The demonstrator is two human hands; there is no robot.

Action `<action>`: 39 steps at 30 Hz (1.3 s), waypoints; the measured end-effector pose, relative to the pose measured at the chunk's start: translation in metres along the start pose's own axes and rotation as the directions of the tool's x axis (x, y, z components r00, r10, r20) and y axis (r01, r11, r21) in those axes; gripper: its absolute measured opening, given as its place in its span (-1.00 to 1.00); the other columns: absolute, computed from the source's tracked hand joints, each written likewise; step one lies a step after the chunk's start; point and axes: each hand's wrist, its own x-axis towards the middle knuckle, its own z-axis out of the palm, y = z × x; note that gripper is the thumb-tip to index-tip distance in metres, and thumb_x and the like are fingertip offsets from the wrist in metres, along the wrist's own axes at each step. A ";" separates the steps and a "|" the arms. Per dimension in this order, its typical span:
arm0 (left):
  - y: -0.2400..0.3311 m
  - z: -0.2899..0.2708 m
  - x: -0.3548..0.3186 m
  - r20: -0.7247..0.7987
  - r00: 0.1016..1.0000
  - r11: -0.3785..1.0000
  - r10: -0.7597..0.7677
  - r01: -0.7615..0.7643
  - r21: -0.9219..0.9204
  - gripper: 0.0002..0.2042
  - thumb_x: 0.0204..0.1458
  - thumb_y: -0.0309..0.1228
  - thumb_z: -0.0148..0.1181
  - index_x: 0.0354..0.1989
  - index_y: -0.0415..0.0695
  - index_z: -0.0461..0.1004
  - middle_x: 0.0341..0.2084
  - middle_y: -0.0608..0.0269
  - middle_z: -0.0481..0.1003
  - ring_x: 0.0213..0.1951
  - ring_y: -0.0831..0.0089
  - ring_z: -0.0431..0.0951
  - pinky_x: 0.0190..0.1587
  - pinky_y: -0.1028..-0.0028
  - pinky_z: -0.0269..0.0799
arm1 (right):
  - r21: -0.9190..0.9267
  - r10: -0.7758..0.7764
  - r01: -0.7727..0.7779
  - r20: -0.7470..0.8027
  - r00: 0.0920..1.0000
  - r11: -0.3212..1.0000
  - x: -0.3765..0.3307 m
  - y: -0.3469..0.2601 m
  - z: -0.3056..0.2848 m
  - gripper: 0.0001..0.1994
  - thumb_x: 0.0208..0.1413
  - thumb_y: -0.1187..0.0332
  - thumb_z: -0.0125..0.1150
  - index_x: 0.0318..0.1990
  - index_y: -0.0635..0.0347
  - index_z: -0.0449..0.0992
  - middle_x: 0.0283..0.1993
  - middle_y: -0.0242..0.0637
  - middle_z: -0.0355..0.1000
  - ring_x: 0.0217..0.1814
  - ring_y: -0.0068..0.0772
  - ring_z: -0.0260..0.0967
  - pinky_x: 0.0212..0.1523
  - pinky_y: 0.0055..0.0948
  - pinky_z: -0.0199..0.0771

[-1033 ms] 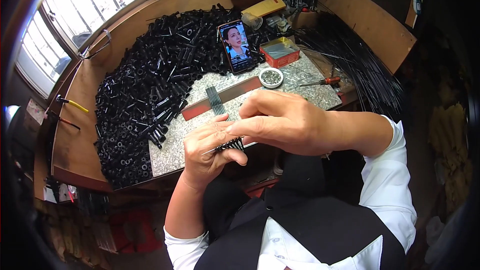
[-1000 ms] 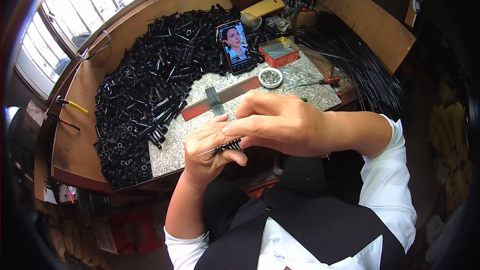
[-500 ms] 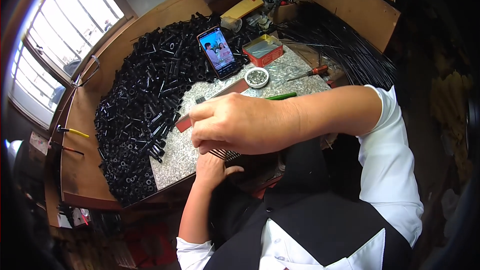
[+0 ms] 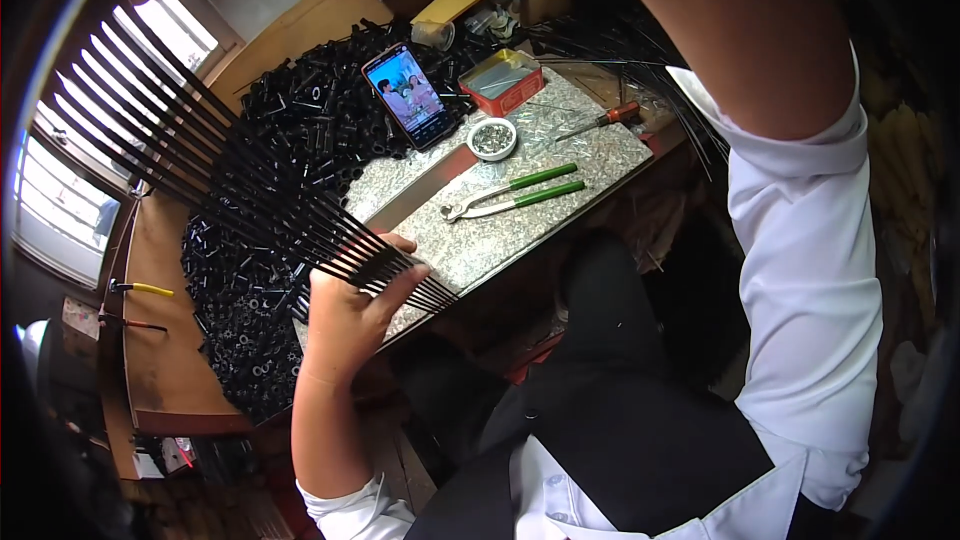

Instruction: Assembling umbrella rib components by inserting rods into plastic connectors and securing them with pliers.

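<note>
Head view: left hand [image 4: 352, 310] sits at centre-left of the frame, forearm coming up from the lower edge, fingers [image 4: 400, 280] pressed together w/ thumb around the gathered ends of a fan of thin black rods [image 4: 215, 165]; the rods spread out from the grip toward the upper left of the frame, their short ends sticking out to the right of the hand over the tabletop edge. Right arm in a white sleeve [image 4: 800, 240] runs up the right side and out through the top edge, so the right hand is out of frame & can't tell its fingers. Behind the fan, a big heap of small black tube pieces [image 4: 300, 130] covers the upper-left part of the tabletop. On the speckled stone slab [image 4: 480, 230] at centre: green-handled pincers [image 4: 510, 195], a small white bowl of metal bits [image 4: 492, 138], a red-handled screwdriver [image 4: 598, 120], a red tin [image 4: 505, 80]. A phone w/ lit screen [image 4: 408, 95] leans on the heap, upper centre. A bundle of long black rods [image 4: 640, 50] lies at upper right
</note>
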 end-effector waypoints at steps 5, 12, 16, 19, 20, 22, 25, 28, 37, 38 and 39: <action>0.010 -0.001 0.003 0.007 0.972 0.946 -0.235 0.230 -0.229 -0.92 0.01 -0.52 0.25 -0.44 -0.28 0.54 -0.50 0.33 0.54 -0.43 0.62 0.51 -0.33 0.59 0.39 | -0.194 0.149 -0.162 -0.081 0.986 0.968 0.012 0.001 -0.019 -0.49 0.12 0.12 0.18 0.16 0.16 0.29 0.04 -0.02 0.37 -0.05 -0.15 0.44 -0.18 -0.04 0.54; -0.078 0.019 -0.044 -0.400 0.715 0.631 -0.574 0.075 -0.773 -0.80 0.12 -0.37 0.17 -0.27 -0.29 0.44 -0.38 0.06 0.54 -0.42 0.39 0.57 -0.43 0.42 0.59 | 0.568 0.075 -0.059 -0.004 0.997 0.821 -0.111 0.063 0.147 -0.80 0.20 0.30 0.09 -0.18 0.26 0.47 -0.31 -0.31 0.47 -0.35 -0.57 0.42 -0.28 -0.52 0.45; -0.076 0.054 -0.060 -0.406 0.477 0.419 -0.779 -0.085 -0.904 -0.75 0.18 -0.29 0.09 -0.22 -0.28 0.43 -0.29 0.05 0.51 -0.31 0.34 0.56 -0.34 0.35 0.60 | 0.703 0.369 -0.702 0.686 0.627 -0.115 -0.196 0.020 0.218 -0.65 0.26 0.24 0.01 0.06 0.29 0.22 -0.28 -0.28 0.35 -0.45 -0.60 0.40 -0.51 -0.59 0.43; -0.080 0.076 -0.065 -0.338 0.554 0.328 -0.760 -0.122 -0.937 -0.76 0.13 -0.31 0.17 -0.20 -0.26 0.43 -0.30 0.12 0.52 -0.26 0.32 0.56 -0.19 0.28 0.57 | 0.880 0.593 -0.310 0.473 0.652 -0.360 -0.216 0.035 0.269 -0.51 0.29 0.07 -0.08 0.15 0.30 0.14 -0.25 -0.24 0.34 -0.47 -0.53 0.40 -0.51 -0.53 0.47; -0.075 0.079 -0.067 -0.329 0.576 0.325 -0.748 -0.113 -0.939 -0.75 0.14 -0.30 0.15 -0.18 -0.25 0.42 -0.29 0.10 0.52 -0.25 0.32 0.56 -0.19 0.29 0.58 | 0.887 0.560 -0.269 0.448 0.697 -0.375 -0.212 0.045 0.270 -0.45 0.27 -0.03 -0.14 0.15 0.30 0.17 -0.32 -0.25 0.35 -0.48 -0.54 0.38 -0.50 -0.51 0.48; -0.061 0.088 -0.064 -0.330 0.506 0.333 -0.797 -0.087 -0.939 -0.69 0.20 -0.22 0.05 -0.17 -0.28 0.39 -0.21 0.10 0.47 -0.28 0.33 0.55 -0.23 0.31 0.60 | 0.941 0.793 -0.105 0.327 0.514 -0.320 -0.190 0.047 0.262 -0.49 0.29 -0.04 -0.17 0.06 0.29 0.30 -0.39 -0.26 0.37 -0.50 -0.54 0.37 -0.51 -0.50 0.49; -0.053 0.094 -0.066 -0.220 0.674 0.261 -0.705 -0.042 -0.964 -0.55 0.24 -0.11 -0.10 -0.06 -0.36 0.32 -0.13 -0.06 0.46 -0.15 0.20 0.56 -0.17 0.27 0.59 | 0.921 0.785 -0.339 0.351 0.511 -0.191 -0.185 0.070 0.235 -0.57 0.30 0.04 -0.12 -0.06 0.29 0.42 -0.32 -0.22 0.41 -0.50 -0.54 0.36 -0.54 -0.51 0.48; -0.026 0.096 -0.075 0.065 0.824 0.192 -0.563 0.207 -0.959 -0.55 0.28 -0.17 -0.13 0.00 -0.43 0.29 -0.15 -0.18 0.49 -0.16 0.14 0.58 -0.17 0.31 0.58 | 0.850 0.768 -0.513 0.249 0.590 0.118 -0.167 0.093 0.174 -0.57 0.26 0.06 -0.04 -0.17 0.34 0.49 -0.36 -0.26 0.44 -0.60 -0.59 0.34 -0.65 -0.60 0.43; 0.018 0.064 -0.084 -0.176 0.941 0.844 -0.290 0.164 -0.510 -0.84 0.16 -0.53 0.05 -0.17 -0.36 0.46 -0.45 0.09 0.56 -0.41 0.57 0.53 -0.30 0.59 0.46 | 0.368 0.421 -0.624 0.497 0.759 0.689 -0.149 0.097 0.147 -0.68 0.15 0.14 0.16 -0.40 0.26 0.47 -0.57 -0.34 0.35 -0.62 -0.52 0.32 -0.59 -0.49 0.33; 0.019 0.058 -0.079 -0.244 0.937 0.885 -0.251 0.120 -0.449 -0.86 0.15 -0.54 0.06 -0.18 -0.34 0.46 -0.42 0.13 0.55 -0.41 0.58 0.51 -0.29 0.62 0.41 | 0.326 0.372 -0.574 0.509 0.776 0.751 -0.156 0.097 0.158 -0.66 0.15 0.13 0.15 -0.42 0.28 0.45 -0.58 -0.29 0.34 -0.61 -0.44 0.33 -0.56 -0.42 0.33; 0.014 0.055 -0.076 -0.319 0.925 0.911 -0.205 0.061 -0.407 -0.86 0.15 -0.54 0.07 -0.18 -0.33 0.46 -0.38 0.16 0.53 -0.37 0.57 0.51 -0.25 0.61 0.40 | 0.300 0.292 -0.495 0.525 0.799 0.816 -0.160 0.095 0.162 -0.62 0.15 0.08 0.13 -0.34 0.32 0.44 -0.54 -0.14 0.39 -0.51 -0.24 0.39 -0.44 -0.32 0.38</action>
